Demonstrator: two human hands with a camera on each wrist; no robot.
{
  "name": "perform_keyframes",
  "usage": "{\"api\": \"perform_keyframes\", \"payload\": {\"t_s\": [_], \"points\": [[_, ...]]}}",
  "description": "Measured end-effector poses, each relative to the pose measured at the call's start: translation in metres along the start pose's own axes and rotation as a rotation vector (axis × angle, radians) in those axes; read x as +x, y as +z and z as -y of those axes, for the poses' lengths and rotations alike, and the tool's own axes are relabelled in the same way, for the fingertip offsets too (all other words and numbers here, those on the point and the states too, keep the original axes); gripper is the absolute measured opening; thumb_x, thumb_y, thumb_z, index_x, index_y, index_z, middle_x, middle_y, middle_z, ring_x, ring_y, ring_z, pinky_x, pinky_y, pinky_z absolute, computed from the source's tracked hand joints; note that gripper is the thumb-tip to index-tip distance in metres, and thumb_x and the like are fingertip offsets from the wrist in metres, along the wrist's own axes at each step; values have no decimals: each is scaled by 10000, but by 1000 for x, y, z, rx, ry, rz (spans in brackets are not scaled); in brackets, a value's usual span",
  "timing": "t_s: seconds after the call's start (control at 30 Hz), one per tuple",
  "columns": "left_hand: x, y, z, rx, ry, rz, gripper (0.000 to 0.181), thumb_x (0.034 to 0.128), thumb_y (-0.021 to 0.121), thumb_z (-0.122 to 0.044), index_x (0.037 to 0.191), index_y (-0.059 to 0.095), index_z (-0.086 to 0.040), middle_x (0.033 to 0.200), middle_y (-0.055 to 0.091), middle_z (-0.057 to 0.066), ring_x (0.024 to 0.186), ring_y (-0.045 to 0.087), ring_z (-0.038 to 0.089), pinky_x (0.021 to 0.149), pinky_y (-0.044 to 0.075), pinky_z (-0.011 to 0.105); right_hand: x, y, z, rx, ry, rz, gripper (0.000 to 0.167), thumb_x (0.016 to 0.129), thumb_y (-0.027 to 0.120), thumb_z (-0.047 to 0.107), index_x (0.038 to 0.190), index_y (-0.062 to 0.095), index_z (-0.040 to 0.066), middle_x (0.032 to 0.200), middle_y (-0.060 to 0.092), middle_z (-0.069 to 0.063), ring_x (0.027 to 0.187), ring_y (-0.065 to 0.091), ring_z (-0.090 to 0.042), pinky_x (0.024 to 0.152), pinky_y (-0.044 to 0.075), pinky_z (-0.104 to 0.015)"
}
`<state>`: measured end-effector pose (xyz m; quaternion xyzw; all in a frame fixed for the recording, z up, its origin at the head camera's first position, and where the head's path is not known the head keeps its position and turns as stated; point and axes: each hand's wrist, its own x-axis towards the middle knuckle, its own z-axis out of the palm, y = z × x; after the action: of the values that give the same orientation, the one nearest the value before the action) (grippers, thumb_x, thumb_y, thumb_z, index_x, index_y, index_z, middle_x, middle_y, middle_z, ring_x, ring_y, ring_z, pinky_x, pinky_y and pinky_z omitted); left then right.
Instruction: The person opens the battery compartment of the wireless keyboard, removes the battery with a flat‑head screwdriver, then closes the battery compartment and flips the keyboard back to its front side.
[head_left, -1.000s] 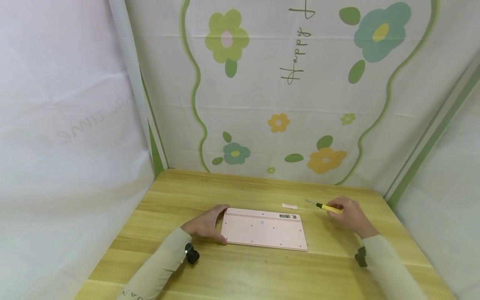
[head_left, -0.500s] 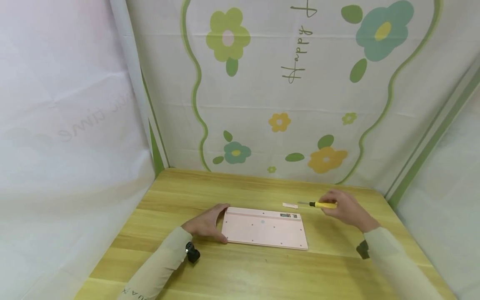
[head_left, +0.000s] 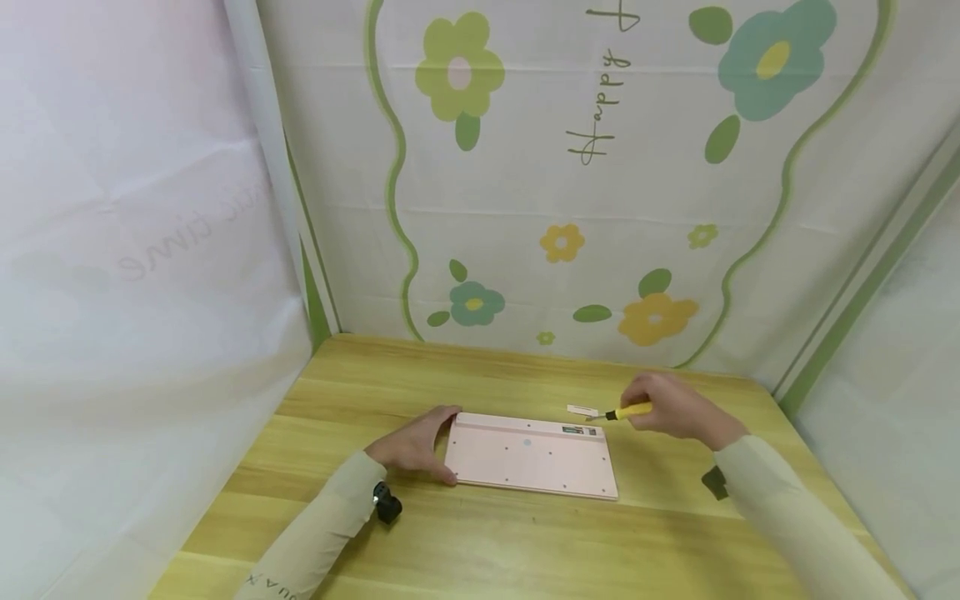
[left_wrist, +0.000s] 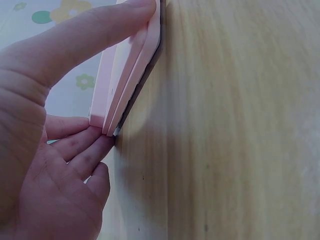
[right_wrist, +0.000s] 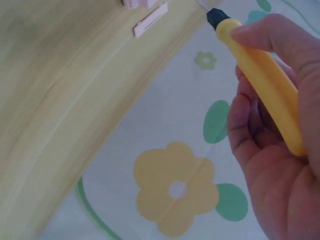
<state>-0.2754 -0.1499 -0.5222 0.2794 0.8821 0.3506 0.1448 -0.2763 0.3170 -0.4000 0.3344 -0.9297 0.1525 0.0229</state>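
Note:
A pink keyboard lies underside up on the wooden table, screws dotting its back. Near its far right corner a small battery compartment is uncovered. My left hand grips the left end, thumb at the near edge and fingers at the far edge. In my right hand is a screwdriver with a yellow handle and black collar. Its metal tip points left, just above the compartment's corner; whether it touches is unclear. The slim pink battery cover lies just beyond the keyboard.
The wooden table reaches back to a white curtain printed with flowers. More white curtain hangs at the left and right. Small black cameras sit at the wrists.
My right hand has moved left with the screwdriver, bringing its tip from right of the battery cover to the keyboard's far right corner. My left hand has kept its grip.

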Motion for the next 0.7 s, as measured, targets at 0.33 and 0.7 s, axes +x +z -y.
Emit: {"api": "perform_keyframes", "payload": {"t_s": [0.33, 0.7], "points": [[0, 1, 1, -4, -4, 1, 1267, 705, 989, -447, 1659, 258, -42, 1682, 355, 167, 1549, 377, 363, 1262, 348, 562, 15, 2, 11, 14, -8, 106, 127, 800, 800, 13, 916, 792, 65, 917, 734, -7, 804, 613, -88, 718, 554, -275], [0, 0, 1, -21, -10, 3, 1273, 704, 994, -425, 1661, 249, -40, 1691, 338, 171, 1561, 357, 373, 1268, 333, 569, 25, 5, 16, 20, -7, 149, 135, 791, 809, -15, 794, 752, 108, 798, 677, 9, 723, 523, -90, 658, 478, -237]]}}
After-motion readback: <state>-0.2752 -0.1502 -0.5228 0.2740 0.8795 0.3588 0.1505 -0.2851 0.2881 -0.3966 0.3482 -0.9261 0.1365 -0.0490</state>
